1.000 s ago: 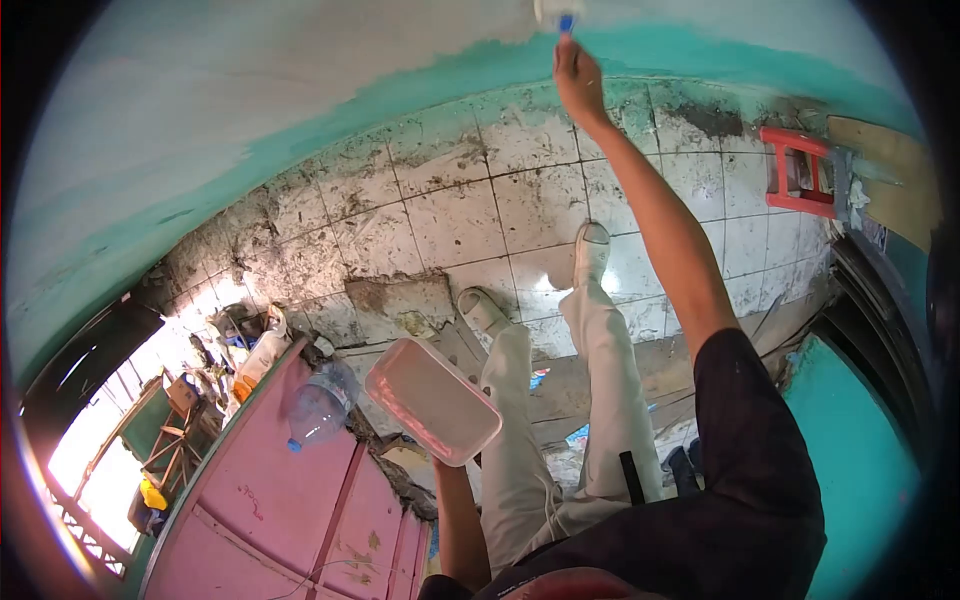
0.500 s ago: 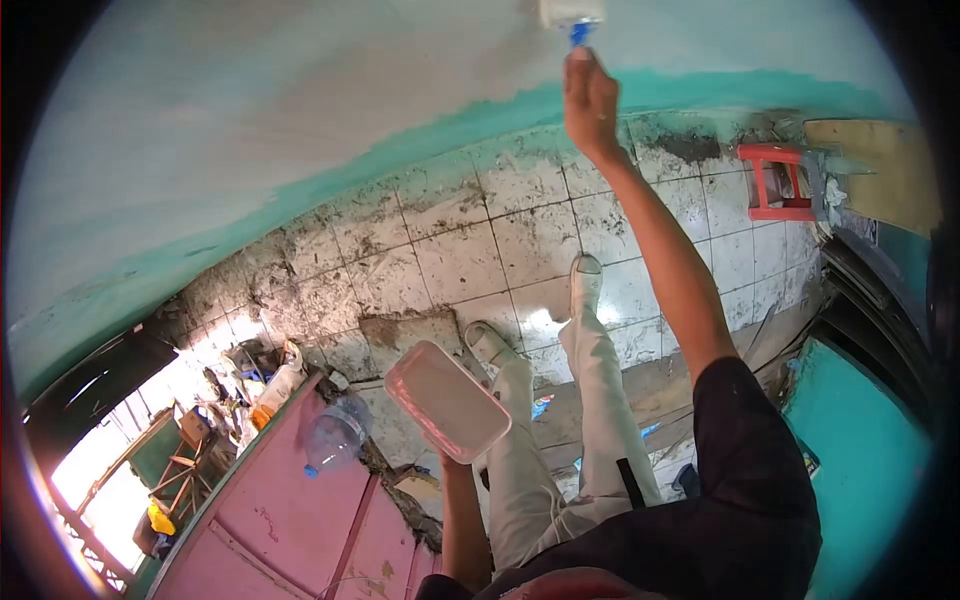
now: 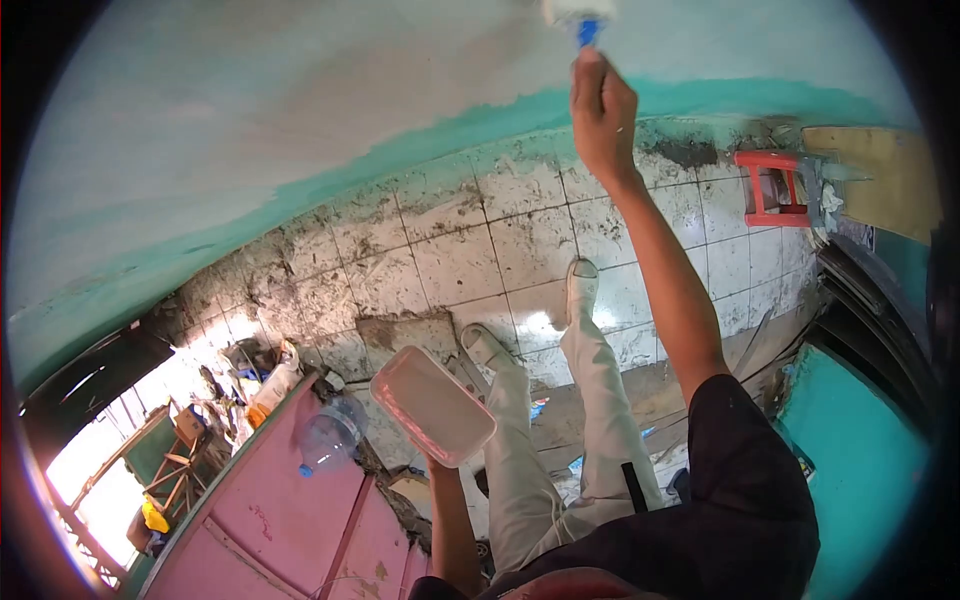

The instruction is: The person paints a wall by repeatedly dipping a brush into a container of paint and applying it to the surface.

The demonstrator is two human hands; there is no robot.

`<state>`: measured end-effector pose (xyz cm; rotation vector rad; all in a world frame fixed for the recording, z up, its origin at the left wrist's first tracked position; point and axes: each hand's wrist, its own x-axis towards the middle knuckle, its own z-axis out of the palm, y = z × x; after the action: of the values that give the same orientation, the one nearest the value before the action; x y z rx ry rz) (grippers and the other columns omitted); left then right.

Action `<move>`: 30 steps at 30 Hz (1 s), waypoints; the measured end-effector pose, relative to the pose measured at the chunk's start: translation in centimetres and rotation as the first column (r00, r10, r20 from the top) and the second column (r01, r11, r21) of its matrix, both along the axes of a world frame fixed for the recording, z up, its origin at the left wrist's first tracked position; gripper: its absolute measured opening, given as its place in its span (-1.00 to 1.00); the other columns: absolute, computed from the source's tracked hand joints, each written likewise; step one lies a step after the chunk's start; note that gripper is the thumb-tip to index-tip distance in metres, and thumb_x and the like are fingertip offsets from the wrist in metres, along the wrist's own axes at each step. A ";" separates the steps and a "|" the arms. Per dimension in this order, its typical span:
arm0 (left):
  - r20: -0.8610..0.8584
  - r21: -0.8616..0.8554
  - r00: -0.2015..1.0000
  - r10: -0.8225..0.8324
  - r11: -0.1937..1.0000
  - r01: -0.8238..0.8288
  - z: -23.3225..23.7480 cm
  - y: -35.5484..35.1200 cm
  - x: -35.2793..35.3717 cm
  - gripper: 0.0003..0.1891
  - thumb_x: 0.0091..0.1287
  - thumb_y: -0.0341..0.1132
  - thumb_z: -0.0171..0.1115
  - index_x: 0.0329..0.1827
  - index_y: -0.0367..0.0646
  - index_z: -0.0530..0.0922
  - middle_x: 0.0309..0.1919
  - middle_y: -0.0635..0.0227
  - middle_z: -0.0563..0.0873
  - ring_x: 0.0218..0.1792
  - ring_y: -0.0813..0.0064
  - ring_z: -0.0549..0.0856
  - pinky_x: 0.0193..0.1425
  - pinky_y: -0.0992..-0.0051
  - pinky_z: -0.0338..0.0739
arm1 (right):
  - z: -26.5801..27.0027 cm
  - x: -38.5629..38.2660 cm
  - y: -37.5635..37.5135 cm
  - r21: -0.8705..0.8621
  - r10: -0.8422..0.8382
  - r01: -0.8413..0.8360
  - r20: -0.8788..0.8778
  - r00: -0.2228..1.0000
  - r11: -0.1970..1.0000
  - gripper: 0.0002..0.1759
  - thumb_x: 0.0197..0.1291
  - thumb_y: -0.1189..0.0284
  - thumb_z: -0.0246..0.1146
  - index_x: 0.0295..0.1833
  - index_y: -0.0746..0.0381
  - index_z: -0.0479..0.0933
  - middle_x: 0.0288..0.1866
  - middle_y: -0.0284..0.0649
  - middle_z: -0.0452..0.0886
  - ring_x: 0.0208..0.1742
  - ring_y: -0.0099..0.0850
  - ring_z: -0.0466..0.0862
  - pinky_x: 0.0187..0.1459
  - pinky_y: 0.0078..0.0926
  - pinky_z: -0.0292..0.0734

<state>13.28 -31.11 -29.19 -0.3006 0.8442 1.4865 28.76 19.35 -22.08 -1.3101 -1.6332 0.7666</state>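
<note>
High in the view, my right hand (image 3: 604,112) is closed round the blue handle of a paint roller (image 3: 588,32). The roller's pale head lies at the upper edge of the frame, against the wall (image 3: 330,90), which is whitish above a turquoise band. Lower down, my left hand (image 3: 440,466) supports a pinkish, see-through plastic container (image 3: 381,387) from below. Pale paint appears to cover the inside of that container. Most of the left hand's fingers are hidden beneath it.
Dirty white tiles (image 3: 445,262) cover the floor round my feet. A pink panelled surface (image 3: 290,515) stands at lower left, with a large clear bottle (image 3: 330,438) on it. Clutter lies beyond. To the right are a red stool (image 3: 770,217) and a turquoise panel (image 3: 850,430).
My right hand and the roller have shifted slightly right and down in the view. The container in my left hand has moved a little to the left.
</note>
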 end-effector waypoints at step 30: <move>0.084 0.237 0.996 0.009 0.971 -0.029 -1.2 0.3 -0.8 -0.13 0.40 0.28 0.06 0.61 -0.09 0.13 0.49 0.08 0.35 0.42 -0.01 0.44 0.46 -0.16 0.38 | -24.3 3.2 2.4 -0.758 0.090 -0.048 0.015 0.996 0.651 -0.43 0.59 0.04 -0.08 -0.45 0.20 0.30 -0.63 -0.36 0.31 -0.62 -0.50 0.28 -0.51 -0.38 0.22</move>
<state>12.44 -30.80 -30.35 -0.1896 0.5915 1.5652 31.95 21.71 -46.42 -1.8516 -1.4350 1.5991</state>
